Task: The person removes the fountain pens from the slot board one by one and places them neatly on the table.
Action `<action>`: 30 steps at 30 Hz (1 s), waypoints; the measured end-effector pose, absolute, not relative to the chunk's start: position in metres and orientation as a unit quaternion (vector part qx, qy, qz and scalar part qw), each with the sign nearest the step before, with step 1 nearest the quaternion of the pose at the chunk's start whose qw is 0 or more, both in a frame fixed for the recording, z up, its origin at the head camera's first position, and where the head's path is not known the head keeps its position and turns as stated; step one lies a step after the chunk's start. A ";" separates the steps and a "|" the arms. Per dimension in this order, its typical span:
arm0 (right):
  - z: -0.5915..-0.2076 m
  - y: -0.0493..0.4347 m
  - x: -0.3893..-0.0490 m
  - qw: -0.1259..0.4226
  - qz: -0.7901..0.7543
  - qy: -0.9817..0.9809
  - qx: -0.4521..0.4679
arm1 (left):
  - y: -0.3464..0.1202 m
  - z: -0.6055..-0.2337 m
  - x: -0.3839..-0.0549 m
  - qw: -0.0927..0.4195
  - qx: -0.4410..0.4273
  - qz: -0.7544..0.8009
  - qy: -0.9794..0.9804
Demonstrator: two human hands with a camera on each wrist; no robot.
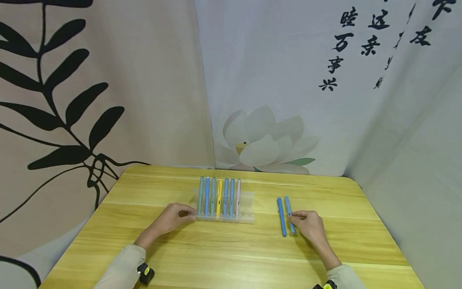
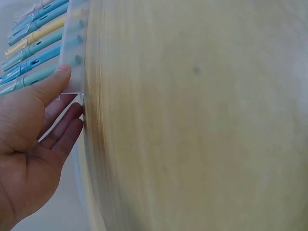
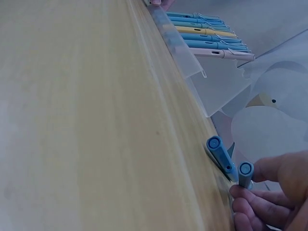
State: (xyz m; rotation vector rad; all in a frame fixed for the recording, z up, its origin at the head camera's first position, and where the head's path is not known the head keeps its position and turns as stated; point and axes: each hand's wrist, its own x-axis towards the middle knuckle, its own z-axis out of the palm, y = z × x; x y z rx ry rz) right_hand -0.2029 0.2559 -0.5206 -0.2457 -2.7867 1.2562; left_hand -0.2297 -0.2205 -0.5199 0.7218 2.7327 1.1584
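Observation:
A clear plastic pen stand [image 1: 247, 206] holds a row of several pens in green, blue, yellow and pale pink; the yellow pen [image 1: 219, 196] is near the middle and the pink pen [image 1: 238, 197] at the right end. My left hand [image 1: 176, 218] grips the stand's left end, thumb on its front edge in the left wrist view. To the right, my right hand [image 1: 308, 224] pinches a blue pen [image 1: 288, 205] between thumb and fingers. Just left of it another blue pen [image 1: 281, 216] lies on the table, apart from my fingers.
The wooden table [image 1: 223, 257] reaches back to hanging cloths [image 1: 162, 100] printed with leaves, a lotus and characters. A pale cloth [image 1: 415, 160] also hangs along the right side. The stand's right end has a bare stretch beside the pink pen.

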 end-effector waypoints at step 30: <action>-0.520 0.252 -0.199 0.053 0.372 -0.925 -0.052 | -0.220 -0.524 -0.233 0.041 0.230 0.381 0.894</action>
